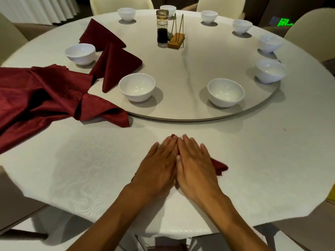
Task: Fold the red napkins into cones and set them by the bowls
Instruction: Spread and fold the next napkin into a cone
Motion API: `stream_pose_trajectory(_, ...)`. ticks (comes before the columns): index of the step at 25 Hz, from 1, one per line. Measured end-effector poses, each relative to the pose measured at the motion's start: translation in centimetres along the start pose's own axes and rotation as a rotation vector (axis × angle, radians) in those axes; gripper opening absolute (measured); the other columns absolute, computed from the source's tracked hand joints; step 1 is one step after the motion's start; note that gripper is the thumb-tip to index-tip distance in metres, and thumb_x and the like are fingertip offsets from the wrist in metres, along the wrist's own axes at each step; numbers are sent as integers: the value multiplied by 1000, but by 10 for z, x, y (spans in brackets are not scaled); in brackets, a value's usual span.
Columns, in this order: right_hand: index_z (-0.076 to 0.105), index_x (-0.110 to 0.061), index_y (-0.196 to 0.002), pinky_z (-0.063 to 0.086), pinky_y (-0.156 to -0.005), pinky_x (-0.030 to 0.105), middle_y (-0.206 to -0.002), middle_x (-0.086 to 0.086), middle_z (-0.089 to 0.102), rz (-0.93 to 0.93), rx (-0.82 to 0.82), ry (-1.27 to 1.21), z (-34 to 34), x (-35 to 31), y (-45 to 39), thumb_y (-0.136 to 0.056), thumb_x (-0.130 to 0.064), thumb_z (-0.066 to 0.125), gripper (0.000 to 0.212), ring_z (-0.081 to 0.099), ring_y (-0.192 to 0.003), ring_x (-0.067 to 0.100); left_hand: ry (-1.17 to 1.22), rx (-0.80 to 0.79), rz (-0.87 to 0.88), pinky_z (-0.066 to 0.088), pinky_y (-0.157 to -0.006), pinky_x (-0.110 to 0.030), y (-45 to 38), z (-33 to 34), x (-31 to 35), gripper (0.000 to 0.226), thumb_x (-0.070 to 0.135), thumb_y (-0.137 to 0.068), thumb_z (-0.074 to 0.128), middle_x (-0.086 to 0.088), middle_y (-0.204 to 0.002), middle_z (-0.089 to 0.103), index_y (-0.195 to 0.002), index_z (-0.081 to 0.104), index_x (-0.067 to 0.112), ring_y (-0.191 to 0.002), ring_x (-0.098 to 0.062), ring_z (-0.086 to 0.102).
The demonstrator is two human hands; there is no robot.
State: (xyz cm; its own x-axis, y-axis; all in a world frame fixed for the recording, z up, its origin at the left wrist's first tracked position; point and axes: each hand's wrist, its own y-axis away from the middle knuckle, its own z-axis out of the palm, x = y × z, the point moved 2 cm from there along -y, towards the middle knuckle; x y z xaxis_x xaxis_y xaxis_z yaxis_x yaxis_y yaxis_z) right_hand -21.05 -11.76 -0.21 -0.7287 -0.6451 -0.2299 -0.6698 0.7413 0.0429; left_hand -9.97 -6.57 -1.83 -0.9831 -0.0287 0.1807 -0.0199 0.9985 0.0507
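Observation:
My left hand (pixel 159 165) and my right hand (pixel 194 165) lie flat side by side, fingers straight, pressing a folded red napkin (pixel 219 167) onto the white tablecloth. Only its right corner and a tip beyond my fingertips show; the rest is hidden under my hands. Two folded red napkin cones (pixel 116 64) (pixel 98 34) stand on the turntable beside the left white bowls (pixel 80 53) (pixel 137 86). A pile of loose red napkins (pixel 45 98) lies at the left. Another white bowl (pixel 225 92) sits on the near right of the turntable.
Several more white bowls (pixel 271 72) ring the round turntable (pixel 181 115). A dark sauce bottle (pixel 162 27) and a wooden stand (pixel 176 39) are at its centre. Cream chairs (pixel 311 31) surround the table.

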Motion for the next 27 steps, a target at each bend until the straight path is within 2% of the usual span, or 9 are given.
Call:
stream_pose_trajectory(4,-24,-29,-148,-15,-120,38,-160,-9,-23,132,-28,86,11,52,33,-88,-51,-20,64,-28,-144,9,72,132,-6,14,-120,-44,36,7,-35,57,40,-102,10,1,-162,12,-154,17,17,-150,-16,10)
stream_pose_trajectory(9,-5,-19,-155,-4,-120,42,-162,0,-8,88,105,73,3,29,30,-99,-44,1,62,-9,-150,17,76,181,-4,15,-116,-44,45,3,-43,56,36,-100,17,-1,-160,21,-152,25,14,-148,-20,18)
stream_pose_trajectory(13,-30,-27,-146,-18,-118,34,-159,-10,-27,26,3,51,17,25,25,-93,-51,-15,60,-28,-144,9,140,114,-2,5,-122,-40,46,-3,-42,62,45,-96,7,5,-161,10,-153,14,22,-150,-15,4)
stream_pose_trajectory(18,-31,-29,-144,-19,-117,33,-159,-11,-25,35,31,45,20,27,21,-92,-56,-13,61,-26,-145,10,235,100,-324,38,-100,-37,14,-21,-41,49,53,-93,46,7,-123,63,-135,50,28,-114,-19,56)
stream_pose_trajectory(20,-15,-25,-152,-11,-120,36,-161,-7,-16,22,65,18,7,23,22,-100,-51,12,64,-15,-149,16,413,16,-442,45,-95,-38,2,-32,-38,23,45,-88,62,10,-105,65,-106,57,31,-101,-16,58)
stream_pose_trajectory(22,41,-18,-147,25,-117,40,-156,4,34,11,264,-41,-12,13,33,-97,-44,43,57,30,-143,29,757,37,-514,55,-85,-42,3,-44,-31,12,27,-81,70,7,-82,64,-82,58,26,-84,-17,62)
stream_pose_trajectory(24,62,-34,-111,47,-86,22,-114,-14,62,62,395,-427,-30,0,46,-86,-61,49,39,60,-105,12,966,171,-418,60,-73,-39,15,-63,-14,13,27,-76,70,3,-73,63,-77,58,25,-72,-16,64)
stream_pose_trajectory(26,61,-36,-108,51,-72,15,-104,-15,68,123,121,-1137,-39,-12,48,-80,-71,56,45,65,-96,4,1017,230,-232,58,-66,-28,32,-77,13,22,45,-71,69,8,-78,64,-85,58,31,-73,-10,64)
stream_pose_trajectory(27,64,-34,-110,52,-73,14,-106,-9,71,131,10,-1384,-41,-12,48,-83,-57,65,35,68,-97,6,1014,225,-143,55,-69,-22,41,-80,25,27,50,-70,67,13,-87,65,-92,60,36,-82,-6,64)
